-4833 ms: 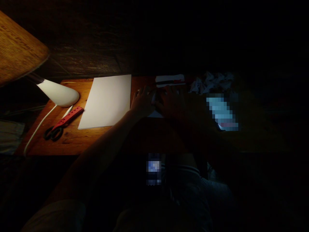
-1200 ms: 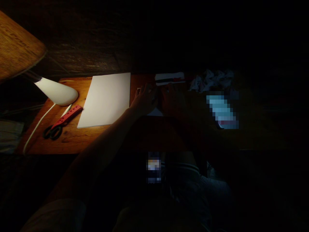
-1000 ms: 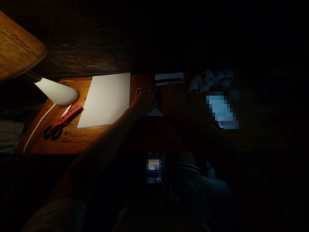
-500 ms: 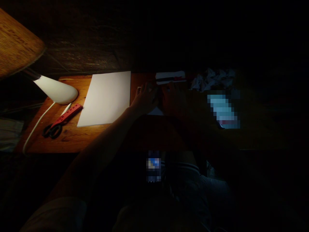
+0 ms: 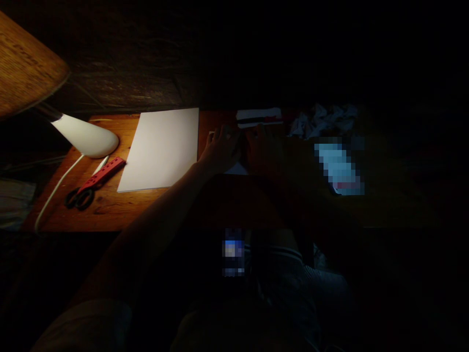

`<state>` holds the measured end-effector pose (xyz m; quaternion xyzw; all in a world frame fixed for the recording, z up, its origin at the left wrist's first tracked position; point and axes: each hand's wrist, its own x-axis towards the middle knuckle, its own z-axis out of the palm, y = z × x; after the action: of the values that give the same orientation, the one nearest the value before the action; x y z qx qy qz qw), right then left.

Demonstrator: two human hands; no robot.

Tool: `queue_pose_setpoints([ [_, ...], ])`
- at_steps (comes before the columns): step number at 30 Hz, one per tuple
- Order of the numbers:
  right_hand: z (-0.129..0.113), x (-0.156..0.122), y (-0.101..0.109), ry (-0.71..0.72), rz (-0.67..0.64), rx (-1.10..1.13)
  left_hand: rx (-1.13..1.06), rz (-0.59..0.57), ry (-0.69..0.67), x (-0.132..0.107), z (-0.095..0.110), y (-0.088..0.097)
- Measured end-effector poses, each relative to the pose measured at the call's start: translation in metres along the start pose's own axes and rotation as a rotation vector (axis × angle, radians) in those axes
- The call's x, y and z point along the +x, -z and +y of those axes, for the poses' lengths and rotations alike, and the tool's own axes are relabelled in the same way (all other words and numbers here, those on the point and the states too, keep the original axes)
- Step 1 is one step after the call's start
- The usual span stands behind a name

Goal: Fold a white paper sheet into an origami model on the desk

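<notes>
At the middle of the wooden table, my left hand has its fingers bent over a piece of white paper, gripping it against the tabletop. Much of that paper is hidden under the hands. Close beside it, my right hand is in deep shadow, its fingers also curled at the paper. To the left of my left hand lies a stack of white sheets. Just beyond my fingers rests a white pouch with a dark stripe.
A lamp with a white base stands at the left. By it lie scissors with black handles and a red perforated strip. Crumpled papers and a lit, blurred phone are to the right. The surroundings are very dark.
</notes>
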<state>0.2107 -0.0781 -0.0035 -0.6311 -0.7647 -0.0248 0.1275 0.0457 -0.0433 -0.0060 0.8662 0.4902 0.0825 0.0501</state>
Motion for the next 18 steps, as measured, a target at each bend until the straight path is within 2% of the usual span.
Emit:
queue_pose_setpoints([
  [18,-0.0028,-0.0004,0.0048,-0.009,-0.026,-0.019,0.004,0.012,0.017,0.0005,0.0044,0.0001],
])
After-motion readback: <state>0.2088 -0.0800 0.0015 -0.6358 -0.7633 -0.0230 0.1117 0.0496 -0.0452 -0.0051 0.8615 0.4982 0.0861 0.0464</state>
